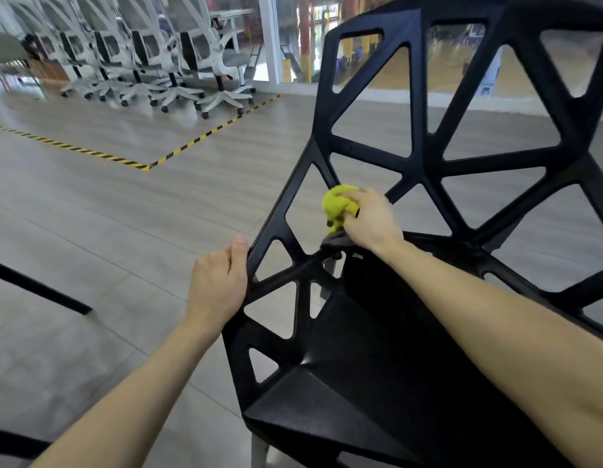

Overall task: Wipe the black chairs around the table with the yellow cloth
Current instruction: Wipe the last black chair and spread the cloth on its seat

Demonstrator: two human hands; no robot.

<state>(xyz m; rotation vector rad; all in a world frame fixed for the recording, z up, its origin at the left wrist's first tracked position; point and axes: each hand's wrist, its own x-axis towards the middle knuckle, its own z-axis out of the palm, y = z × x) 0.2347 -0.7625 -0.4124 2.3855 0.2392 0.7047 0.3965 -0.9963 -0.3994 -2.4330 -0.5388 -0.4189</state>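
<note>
Now the right hand [369, 219] has its fingers clenched around the bunched yellow cloth [337, 206], pressing it on a strut of the black plastic chair with triangular openings [425, 153], at about 12 o'clock from the seat. At 9 o'clock, the left hand [219, 285] grips the chair's edge, thumb on top.

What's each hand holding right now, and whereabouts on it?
The right hand grips the bunched yellow cloth around its middle. The left hand holds the black chair by its left side edge.
</note>
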